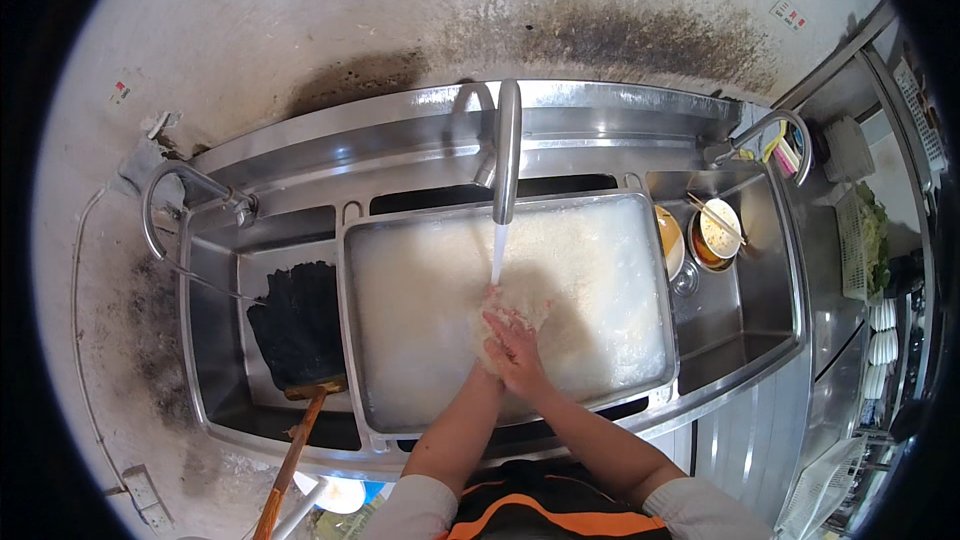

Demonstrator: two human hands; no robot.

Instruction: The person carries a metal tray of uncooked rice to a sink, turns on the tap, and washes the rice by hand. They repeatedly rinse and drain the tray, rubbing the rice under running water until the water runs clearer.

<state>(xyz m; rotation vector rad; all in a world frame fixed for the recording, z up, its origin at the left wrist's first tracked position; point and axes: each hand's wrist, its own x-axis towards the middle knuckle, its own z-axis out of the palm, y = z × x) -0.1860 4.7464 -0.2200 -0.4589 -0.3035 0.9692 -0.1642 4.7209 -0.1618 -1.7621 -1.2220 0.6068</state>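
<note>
A wide, shallow metal tray (660,300) holds pale rice grains (555,232) in cloudy water. Both my hands meet near its middle, under the stream from the centre faucet (507,157). My right hand (516,349) lies on top, its fingers curled over a wet clump of rice. Beneath it and to the left is my left hand (491,300), mostly covered by rice and by the right hand, so its grip is hidden. Grains cling to the skin of both. The falling water (499,251) lands at the far side of my hands.
The tray spans the middle of a three-basin steel sink (622,131). A black mop head (296,322) lies in the left basin, its wooden handle (289,465) leaning out toward me. Dirty bowls (720,229) with chopsticks stand in the right basin. Two side faucets (154,202) arch at the ends.
</note>
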